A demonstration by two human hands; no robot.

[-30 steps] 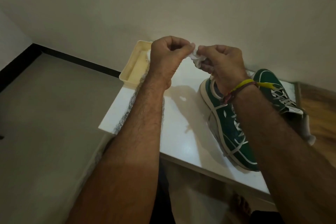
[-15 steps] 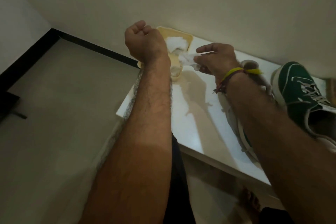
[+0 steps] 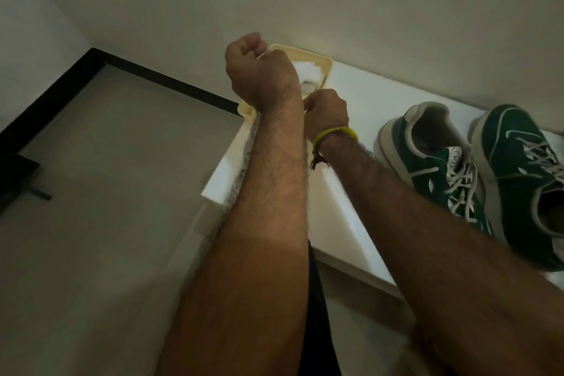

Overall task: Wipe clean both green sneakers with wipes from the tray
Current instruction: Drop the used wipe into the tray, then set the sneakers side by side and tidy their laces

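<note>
Wipes [image 3: 309, 70] in cream tray [image 3: 328, 62]

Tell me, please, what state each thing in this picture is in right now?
Tray: on the table's far left corner, white wipes inside.
Left hand: raised over the tray, fingers curled into a fist; any hold is hidden.
Right hand: at the tray's near edge, fingers curled; any hold is hidden.
Left sneaker: upright on the table, laced.
Right sneaker: upright beside it, laced.
</note>
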